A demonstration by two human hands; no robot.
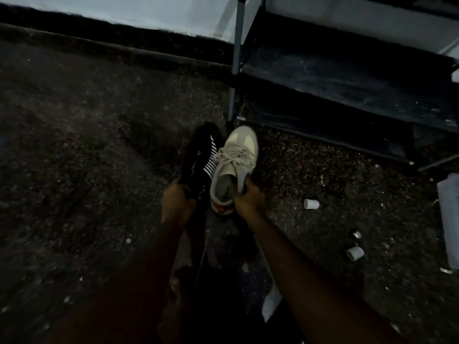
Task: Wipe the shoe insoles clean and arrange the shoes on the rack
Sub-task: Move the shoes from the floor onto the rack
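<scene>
The speckled floor [87, 145] fills most of the view, dim and gritty. The dark rack [347, 78] stands at one to two o'clock, with its lower shelves bare where they show. At three o'clock a pale cloth [449, 219] lies against the frame edge.

The cream sneaker [238, 155] is just above centre, toe pointing to twelve o'clock, laces up and mouth open toward the person. Touching it on its nine o'clock side is what looks like a black insole [198, 157], long and flat, with a striped band along the edge nearest the sneaker. The blur and the dark leave some doubt about what it is.

The right hand [248, 199] reaches in from five o'clock, arm nearly straight. Its fingers curl over the sneaker's heel collar, with the thumb outside. The left hand [177, 202] comes from seven o'clock and grips the insole's near end, fingers wrapped round it.

The step appears to be handling insole and sneaker together. To do it well, keep the heel grip firm so the mouth stays open, and hold the insole flat and off the dirty floor.

Two small white caps [311, 204] lie loose at four o'clock.
</scene>
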